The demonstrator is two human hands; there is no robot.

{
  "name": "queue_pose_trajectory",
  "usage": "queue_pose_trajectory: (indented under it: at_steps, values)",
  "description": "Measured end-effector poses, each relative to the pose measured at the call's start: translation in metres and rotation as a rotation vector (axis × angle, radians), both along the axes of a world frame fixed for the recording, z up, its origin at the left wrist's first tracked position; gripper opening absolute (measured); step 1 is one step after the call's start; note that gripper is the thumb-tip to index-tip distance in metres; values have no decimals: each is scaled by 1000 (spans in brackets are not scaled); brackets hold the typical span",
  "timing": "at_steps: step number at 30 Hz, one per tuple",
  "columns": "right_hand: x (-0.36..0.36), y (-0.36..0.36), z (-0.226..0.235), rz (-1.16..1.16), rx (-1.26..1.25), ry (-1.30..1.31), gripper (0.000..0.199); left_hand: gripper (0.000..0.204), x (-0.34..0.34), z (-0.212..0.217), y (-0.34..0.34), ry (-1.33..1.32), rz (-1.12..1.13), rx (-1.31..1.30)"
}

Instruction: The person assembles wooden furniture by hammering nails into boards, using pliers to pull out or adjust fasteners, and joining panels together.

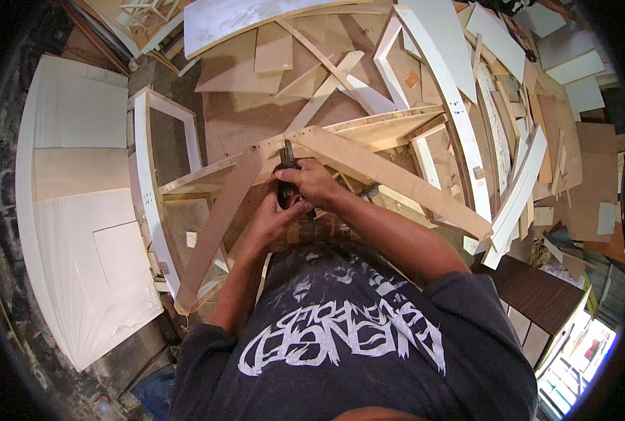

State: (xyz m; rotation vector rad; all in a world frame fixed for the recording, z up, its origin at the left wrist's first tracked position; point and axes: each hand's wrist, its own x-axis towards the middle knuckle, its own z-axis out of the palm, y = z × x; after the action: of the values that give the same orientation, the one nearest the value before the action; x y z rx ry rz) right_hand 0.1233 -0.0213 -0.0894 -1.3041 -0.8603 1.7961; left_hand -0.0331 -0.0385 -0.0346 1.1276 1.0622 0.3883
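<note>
Close in front of my body, both hands are together around a dark hand tool [288, 153] with a narrow metal end pointing away from me. My right hand [311, 184] is closed over its upper part, the thumb lying across it. Lower down, my left hand [276, 216] has its fingers curled against the same tool. Most of the tool is hidden by my fingers, so its exact kind does not show. A brown board [221, 224] slants down to the left of my hands, and a longer wooden board [396, 181] slants off to the right.
White-edged wooden frame sides curve at the left [146, 168] and right [460, 119]. Beyond my hands, loose wood strips [326, 91] cross on a brown sheet. White panels [88, 231] stand at the far left. A dark brown cabinet top [533, 291] is at the lower right.
</note>
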Motion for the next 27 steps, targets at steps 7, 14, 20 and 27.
queue_pose_trajectory:
  at_steps: [7,14,20,27]
  values:
    - [-8,-2,2,5,-46,-446,38,54,-14,-33,13,93,-176,18]
    - [-21,-26,52,-157,138,-821,46,71,-8,-40,18,84,-234,44]
    - [-23,-24,54,-135,184,-987,43,82,-29,-44,11,-227,-246,-103]
    - [-24,-24,52,-68,316,-1170,39,65,-18,-33,12,-440,-80,-212]
